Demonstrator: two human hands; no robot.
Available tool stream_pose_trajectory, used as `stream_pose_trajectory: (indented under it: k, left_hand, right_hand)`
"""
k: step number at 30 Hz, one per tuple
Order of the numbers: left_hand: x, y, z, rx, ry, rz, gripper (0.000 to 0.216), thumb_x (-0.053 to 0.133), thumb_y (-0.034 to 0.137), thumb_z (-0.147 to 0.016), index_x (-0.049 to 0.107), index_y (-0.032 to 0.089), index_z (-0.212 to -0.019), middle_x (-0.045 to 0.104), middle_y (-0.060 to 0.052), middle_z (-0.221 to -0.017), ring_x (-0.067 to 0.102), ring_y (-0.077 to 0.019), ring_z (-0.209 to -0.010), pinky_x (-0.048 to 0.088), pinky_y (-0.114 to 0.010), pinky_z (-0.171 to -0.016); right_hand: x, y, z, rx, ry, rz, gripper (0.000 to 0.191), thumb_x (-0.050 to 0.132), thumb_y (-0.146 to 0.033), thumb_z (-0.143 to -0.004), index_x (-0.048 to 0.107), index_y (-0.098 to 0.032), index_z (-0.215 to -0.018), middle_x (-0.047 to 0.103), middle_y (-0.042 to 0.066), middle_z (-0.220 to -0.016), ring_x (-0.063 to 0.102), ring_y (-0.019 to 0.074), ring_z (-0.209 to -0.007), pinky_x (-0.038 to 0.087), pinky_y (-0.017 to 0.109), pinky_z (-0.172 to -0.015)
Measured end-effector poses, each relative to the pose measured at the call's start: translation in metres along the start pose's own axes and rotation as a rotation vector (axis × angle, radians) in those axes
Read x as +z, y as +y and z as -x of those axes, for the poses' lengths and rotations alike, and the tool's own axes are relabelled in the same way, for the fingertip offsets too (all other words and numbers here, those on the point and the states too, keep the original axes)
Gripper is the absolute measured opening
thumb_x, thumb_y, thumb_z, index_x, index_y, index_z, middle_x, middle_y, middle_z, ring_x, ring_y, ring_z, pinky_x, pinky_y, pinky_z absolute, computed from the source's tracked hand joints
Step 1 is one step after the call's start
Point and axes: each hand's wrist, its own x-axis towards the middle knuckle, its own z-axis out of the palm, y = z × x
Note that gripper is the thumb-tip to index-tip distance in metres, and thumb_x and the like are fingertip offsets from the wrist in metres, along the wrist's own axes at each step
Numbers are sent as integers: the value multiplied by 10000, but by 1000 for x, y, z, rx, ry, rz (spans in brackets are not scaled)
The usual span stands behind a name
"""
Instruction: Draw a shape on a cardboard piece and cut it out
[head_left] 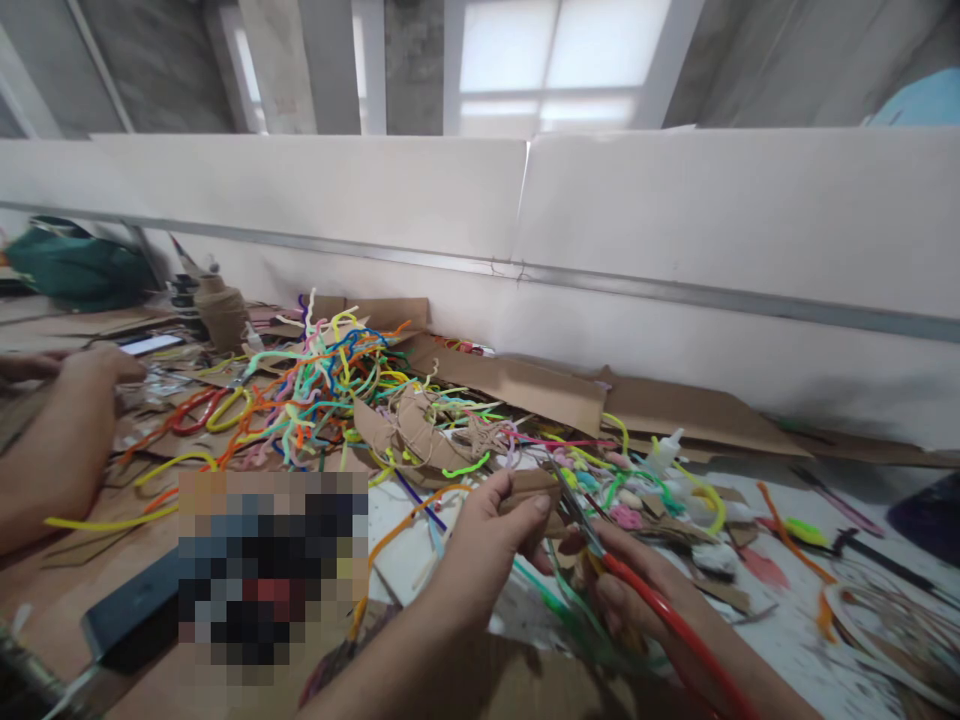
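My left hand pinches a small brown cardboard piece between thumb and fingers. A pair of scissors with red handles is in my right hand, its metal blades pointing up and away beside the cardboard. Whether the blades touch the cardboard I cannot tell. Just beyond my hands lie curved cardboard cut-outs with thin twine on them. A large tangle of coloured pipe cleaners is heaped to their left.
Another person's arm reaches in from the left, near a second pair of scissors. A phone lies at lower left. Twine spool, glue bottle and cardboard sheets stand or lie before the white partition.
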Motion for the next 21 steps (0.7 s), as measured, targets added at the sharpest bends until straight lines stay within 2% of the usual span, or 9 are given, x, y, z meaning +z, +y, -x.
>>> stream_pose_trajectory:
  k: [3,11,15,18,21]
  left_hand:
    - [0,1,-1,-7,-2,7,351,798,417,-784,688,147,-979,662,-7,-786,531,-103,-527,457,-237,-477]
    - [-5,8,-2,-27,-35,-43,381,813,436,-750,721,144,-977,651,-27,-754,509,-120,-569,402,-235,-472]
    - [-8,12,-2,-37,-53,-50,352,822,435,-750,728,153,-938,651,-27,-747,495,-112,-562,380,-230,-472]
    - [-8,16,-2,-51,-56,-56,342,832,421,-743,740,153,-935,640,-12,-729,461,-92,-526,366,-226,-464]
    - [-9,20,-1,-65,-64,-70,321,828,405,-741,743,159,-929,631,-2,-704,444,-88,-513,353,-224,-454]
  right_hand:
    - [1,-1,0,-1,24,-9,678,602,-813,-875,724,-226,-1192,669,61,-929,561,212,-678,494,336,-637]
    - [-3,-8,3,82,-48,-110,657,671,-832,-817,702,-222,-1061,495,-33,-712,404,158,-623,327,272,-563]
    - [-7,-10,2,75,-42,-89,700,692,-873,-754,709,-222,-1012,479,-38,-693,392,152,-606,324,266,-548]
    - [-10,-12,-1,45,-59,-49,706,667,-889,-760,701,-218,-975,457,-43,-685,365,141,-582,330,264,-538]
    - [-17,-15,-2,25,-100,33,700,656,-886,-778,728,-219,-980,520,-14,-731,438,167,-623,402,276,-574]
